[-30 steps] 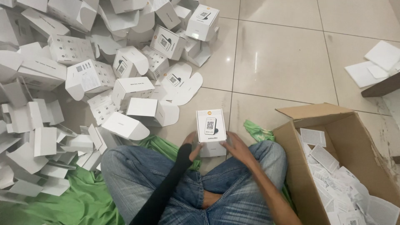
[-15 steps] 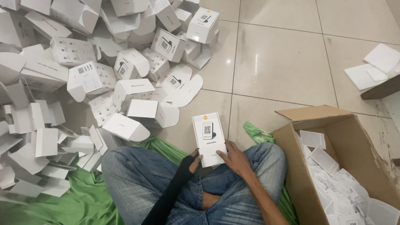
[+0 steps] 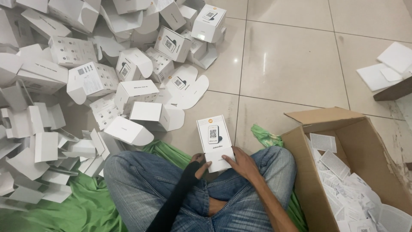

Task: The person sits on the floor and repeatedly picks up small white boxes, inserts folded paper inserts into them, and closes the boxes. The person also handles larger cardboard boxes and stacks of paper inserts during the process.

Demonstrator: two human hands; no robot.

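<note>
A person sat cross-legged on the floor (image 3: 292, 64), holding a small white box (image 3: 214, 141) just over the knees. The left hand (image 3: 198, 160) pinched its lower left edge; the right hand (image 3: 241, 164) lay with fingers spread against its lower right corner. The step looked like closing or folding the box, so the flap would need pressing home. A heap of boxes (image 3: 98, 81) crowded the left, a carton (image 3: 356, 172) of paper slips stood right, and green cloth (image 3: 81, 206) lay beneath.
</note>
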